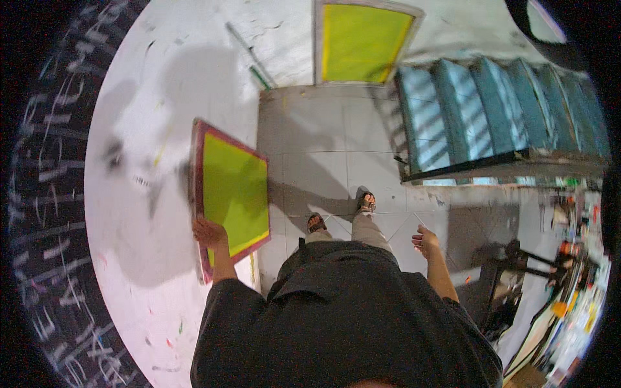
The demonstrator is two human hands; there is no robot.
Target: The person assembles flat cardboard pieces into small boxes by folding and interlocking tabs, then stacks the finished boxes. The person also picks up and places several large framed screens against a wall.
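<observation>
Beside the white wall, on my left, is a screen-printing frame (237, 187) with yellow-green mesh and a dark red border. My left hand (211, 234) is closed around its outer edge, the side toward the wall; some of the fingers are hidden. The frame is upright, and its lower edge is near my left forearm. My right hand (425, 242) hangs out to my right above the floor, fingers loosely bent and apart, with nothing in it. A second yellow-green screen-printing frame (365, 43) with a greyish border leans against the far wall.
Grey floor tiles (314, 132) stretch ahead of my sandalled feet (366, 202). A blue-green staircase (462, 116) rises at the far right, its dark side edge facing me. Dark metal stands (508, 271) and blurred clutter (576, 284) line the right side.
</observation>
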